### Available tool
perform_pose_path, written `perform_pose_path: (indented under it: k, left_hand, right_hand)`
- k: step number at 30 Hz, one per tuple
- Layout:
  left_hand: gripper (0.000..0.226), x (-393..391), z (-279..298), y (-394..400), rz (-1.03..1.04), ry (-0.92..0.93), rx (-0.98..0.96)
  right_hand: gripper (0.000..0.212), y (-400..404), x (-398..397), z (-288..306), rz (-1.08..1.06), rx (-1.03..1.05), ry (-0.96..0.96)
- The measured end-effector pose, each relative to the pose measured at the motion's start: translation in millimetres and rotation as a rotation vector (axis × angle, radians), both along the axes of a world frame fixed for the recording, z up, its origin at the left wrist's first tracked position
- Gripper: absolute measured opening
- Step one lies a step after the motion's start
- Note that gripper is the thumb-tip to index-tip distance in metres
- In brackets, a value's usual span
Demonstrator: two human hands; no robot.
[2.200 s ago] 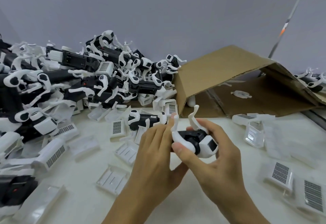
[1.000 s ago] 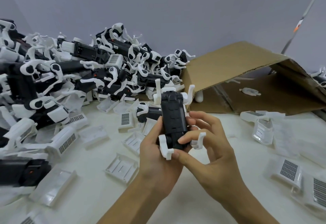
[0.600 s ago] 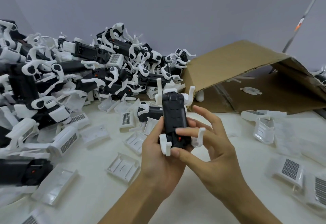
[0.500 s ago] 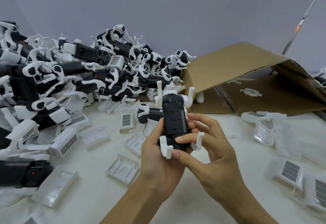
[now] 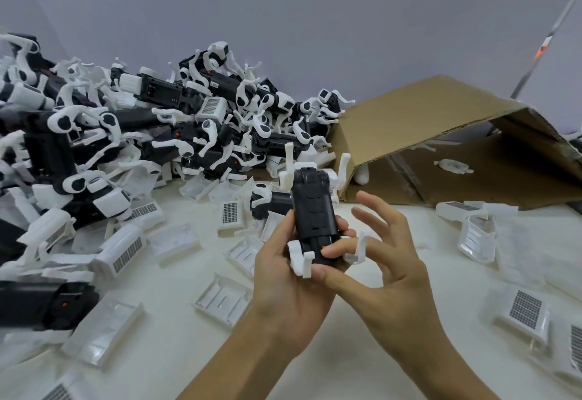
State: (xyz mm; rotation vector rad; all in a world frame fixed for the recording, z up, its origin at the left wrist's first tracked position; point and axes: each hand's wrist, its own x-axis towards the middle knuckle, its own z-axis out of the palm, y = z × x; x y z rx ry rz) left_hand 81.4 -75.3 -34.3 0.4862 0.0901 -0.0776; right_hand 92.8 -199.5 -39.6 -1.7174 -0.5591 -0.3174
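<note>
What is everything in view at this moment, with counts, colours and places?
black body: one, black with four white arms, held upright above the table
pile of units: many, black and white, heaped at left against the wall
loose covers: many, white, some with dark grids, scattered on the table
cardboard box: one, brown, on its side, right rear
white part: one, inside the box
table: one, white
wall: grey, behind
left hand: one, grips the body's lower half
right hand: one, thumb and forefinger pinch the body's near end, other fingers spread
</note>
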Motion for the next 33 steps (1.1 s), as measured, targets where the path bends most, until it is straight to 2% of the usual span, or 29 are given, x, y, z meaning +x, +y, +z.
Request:
perform_pose_path:
  k: [3,5,8,11,12,13,15,16,18,20,22,25,29,31,33]
  left_hand:
    - [0.050,2.5,-2.3,3.2,0.027,0.026,0.027]
    - [0.047,4.6,0.3,7.9,0.056,0.017,0.069]
    - [0.042,9.9,5.7,15.1,0.137,-0.047,0.274]
    - [0.057,11.8,6.0,17.7,0.311,-0.038,0.490]
    - [0.053,11.4,6.7,17.8,0.342,-0.057,0.561]
    - [0.048,10.4,7.0,17.8,0.363,-0.070,0.617]
    - [0.054,8.0,11.5,18.8,0.428,-0.042,0.651]
    - [0.058,8.1,15.1,20.7,0.480,-0.026,0.639]
    - [0.049,10.7,20.9,27.4,0.601,-0.047,0.564]
    - [0.038,12.3,26.2,37.1,0.711,-0.054,0.485]
    - [0.039,10.7,30.3,45.3,0.806,0.000,0.450]
    - [0.036,8.5,29.2,51.5,0.854,0.099,0.458]
    - [0.022,11.9,22.5,55.0,0.793,0.171,0.495]
    - [0.020,13.9,18.7,55.9,0.731,0.118,0.515]
    - [0.033,14.1,17.8,52.3,0.691,0.029,0.574]
  right_hand:
    - [0.026,-1.8,1.4,-0.5,0.029,0.004,0.057]
    - [0.038,-3.1,2.6,0.7,0.012,-0.006,0.080]
    - [0.053,-4.5,5.8,1.6,-0.084,0.046,0.135]
    - [0.041,-7.4,7.4,-2.0,-0.093,0.115,0.103]
    - [0.038,-7.4,6.6,-2.5,-0.083,0.085,0.075]
    - [0.038,-6.6,5.9,-2.7,-0.072,0.047,0.054]
    - [0.036,-5.4,6.4,-5.7,-0.071,-0.041,0.072]
    - [0.038,-5.1,7.4,-7.6,-0.076,-0.109,0.103]
    - [0.044,-5.3,8.1,-11.5,-0.021,-0.295,0.150]
    - [0.053,-2.0,6.5,-17.0,0.137,-0.486,0.116]
    - [0.062,5.5,6.6,-24.5,0.266,-0.680,0.067]
    - [0.066,15.8,11.0,-30.9,0.214,-0.868,0.025]
    - [0.058,15.4,16.0,-34.7,0.030,-0.812,-0.048]
    - [0.038,11.6,17.7,-32.7,-0.056,-0.754,-0.109]
    - [0.015,10.0,20.1,-29.6,-0.132,-0.647,-0.171]
